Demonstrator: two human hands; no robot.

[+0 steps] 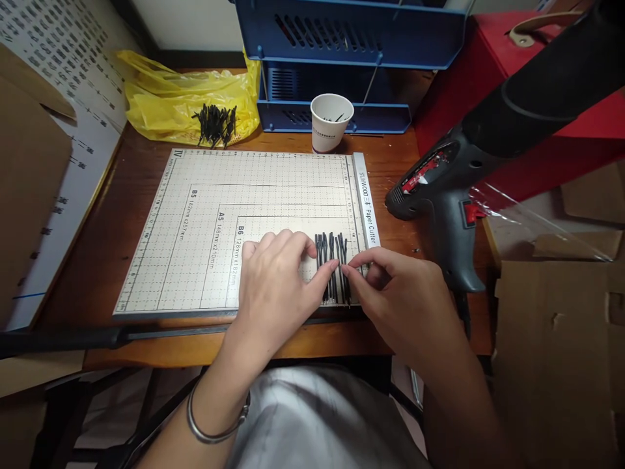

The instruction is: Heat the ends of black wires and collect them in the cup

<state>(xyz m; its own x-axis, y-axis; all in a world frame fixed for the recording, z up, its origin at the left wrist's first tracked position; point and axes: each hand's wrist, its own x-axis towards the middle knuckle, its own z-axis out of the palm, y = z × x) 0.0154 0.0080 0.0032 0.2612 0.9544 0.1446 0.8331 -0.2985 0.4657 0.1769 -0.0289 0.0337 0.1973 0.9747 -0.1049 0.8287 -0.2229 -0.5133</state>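
Observation:
Several thin black sticks (pixel 332 246) lie side by side near the right edge of the cream paper cutter board (pixel 205 221). My left hand (pixel 279 283) is over the board at their left side, its thumb touching the middle of the row and its fingers curled apart from the thumb. From the right, my right hand (pixel 405 293) reaches in with thumb and index fingertip close together at the rightmost sticks. Whether a stick is pinched between those fingertips is too small to tell.
Behind the board stand a white paper cup (pixel 327 133), a yellow bag (pixel 166 98) with a black bundle (pixel 216 125) on it, and a blue rack (pixel 351 32). A black heat gun (pixel 449 215) and a red box (pixel 517 85) are at the right; the cutter's arm (pixel 170 332) runs along the front.

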